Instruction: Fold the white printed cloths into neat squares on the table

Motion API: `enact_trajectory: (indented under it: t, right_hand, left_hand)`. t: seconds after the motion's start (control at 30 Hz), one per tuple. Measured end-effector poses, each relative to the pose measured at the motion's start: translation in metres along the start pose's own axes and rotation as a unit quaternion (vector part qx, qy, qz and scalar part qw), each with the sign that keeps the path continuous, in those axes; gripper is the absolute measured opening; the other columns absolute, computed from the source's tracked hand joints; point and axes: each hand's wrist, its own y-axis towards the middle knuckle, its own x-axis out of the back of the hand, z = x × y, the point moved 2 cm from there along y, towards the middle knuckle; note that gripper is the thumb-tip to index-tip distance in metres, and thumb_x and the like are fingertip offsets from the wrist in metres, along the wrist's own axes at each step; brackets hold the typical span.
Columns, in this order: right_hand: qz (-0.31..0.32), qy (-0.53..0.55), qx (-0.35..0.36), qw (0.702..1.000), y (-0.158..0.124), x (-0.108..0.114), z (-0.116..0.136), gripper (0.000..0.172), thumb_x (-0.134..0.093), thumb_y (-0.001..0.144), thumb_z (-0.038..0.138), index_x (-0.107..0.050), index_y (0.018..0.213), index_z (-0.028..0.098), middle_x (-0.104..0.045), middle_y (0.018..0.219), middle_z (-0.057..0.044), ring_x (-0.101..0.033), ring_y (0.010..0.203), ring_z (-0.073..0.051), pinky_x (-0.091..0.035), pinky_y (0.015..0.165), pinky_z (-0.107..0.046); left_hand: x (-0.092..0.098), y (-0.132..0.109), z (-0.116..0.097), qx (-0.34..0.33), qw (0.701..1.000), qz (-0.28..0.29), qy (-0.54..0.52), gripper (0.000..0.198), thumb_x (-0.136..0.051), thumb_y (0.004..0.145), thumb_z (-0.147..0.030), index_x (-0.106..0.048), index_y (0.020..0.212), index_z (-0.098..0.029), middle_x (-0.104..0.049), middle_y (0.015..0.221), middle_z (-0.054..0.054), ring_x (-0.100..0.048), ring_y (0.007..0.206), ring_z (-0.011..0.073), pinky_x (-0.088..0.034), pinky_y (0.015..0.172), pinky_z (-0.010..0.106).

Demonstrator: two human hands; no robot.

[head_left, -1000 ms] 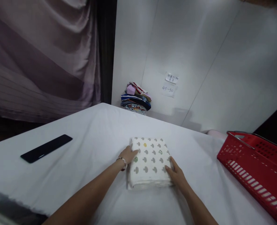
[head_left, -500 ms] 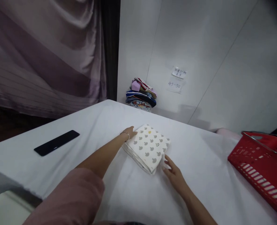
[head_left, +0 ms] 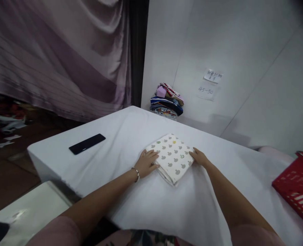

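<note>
A folded white cloth [head_left: 170,155] printed with grey motifs and a few small yellow and green marks lies on the white-covered table. Its layered edges show on the near left side. My left hand [head_left: 148,162], with a bracelet at the wrist, rests on the left edge, its fingers spread over the top layer. At the right corner, my right hand [head_left: 199,158] has its fingers closed on the cloth's edge; part of that grip is hidden.
A black flat slab [head_left: 87,144] lies on the table [head_left: 123,126] to the left. A red basket [head_left: 294,186] stands at the right. Beyond the far edge is a stack of folded fabrics [head_left: 166,102] by the wall, near paper notes [head_left: 206,91]. A purple curtain [head_left: 90,61] hangs at left.
My left hand has come nearer and lies on the cloth's left edge. My right hand has moved up from beside the near right edge onto the right corner. The view has turned left.
</note>
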Motion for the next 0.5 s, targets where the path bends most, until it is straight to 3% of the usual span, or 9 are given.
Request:
enact_trajectory:
  t: [0.13, 0.23, 0.37, 0.5]
  right_hand:
    - [0.005, -0.031, -0.047, 0.998, -0.032, 0.007, -0.008, 0.060, -0.060, 0.063, 0.050, -0.060, 0.112, 0.015, -0.058, 0.119, -0.012, -0.048, 0.115, -0.034, -0.032, 0.098, -0.044]
    - [0.012, -0.037, -0.070, 0.997, -0.078, 0.012, -0.025, 0.065, -0.059, 0.063, 0.055, -0.058, 0.116, 0.016, -0.062, 0.113, -0.013, -0.054, 0.108, -0.033, -0.038, 0.093, -0.044]
    - [0.014, -0.049, -0.094, 0.994, -0.125, 0.017, -0.042, 0.067, -0.057, 0.065, 0.062, -0.057, 0.118, 0.020, -0.062, 0.112, -0.012, -0.056, 0.105, -0.031, -0.041, 0.090, -0.043]
    - [0.002, -0.060, -0.041, 0.997, -0.126, 0.014, -0.029, 0.070, -0.057, 0.066, 0.060, -0.053, 0.124, 0.021, -0.055, 0.124, -0.011, -0.053, 0.111, -0.030, -0.041, 0.092, -0.042]
  left_hand:
    - [0.004, 0.000, 0.010, 0.017, 1.000, 0.010, -0.023, 0.044, -0.049, 0.080, -0.039, -0.050, 0.123, -0.028, -0.041, 0.138, -0.001, -0.022, 0.133, 0.0222, -0.004, 0.111, 0.045]
    - [0.004, -0.006, 0.020, 0.055, 0.994, -0.033, -0.088, 0.042, -0.052, 0.077, -0.035, -0.054, 0.119, -0.026, -0.045, 0.135, 0.001, -0.031, 0.129, 0.0221, -0.017, 0.109, 0.042]
    - [0.003, -0.011, 0.022, 0.138, 0.962, -0.105, -0.209, 0.029, -0.050, 0.077, -0.031, -0.062, 0.101, -0.021, -0.062, 0.109, 0.002, -0.058, 0.092, 0.0156, -0.045, 0.083, 0.027]
    - [0.004, -0.004, 0.014, 0.210, 0.945, -0.109, -0.225, 0.017, -0.052, 0.075, -0.033, -0.064, 0.074, -0.021, -0.065, 0.078, -0.001, -0.058, 0.071, 0.0134, -0.043, 0.067, 0.024]
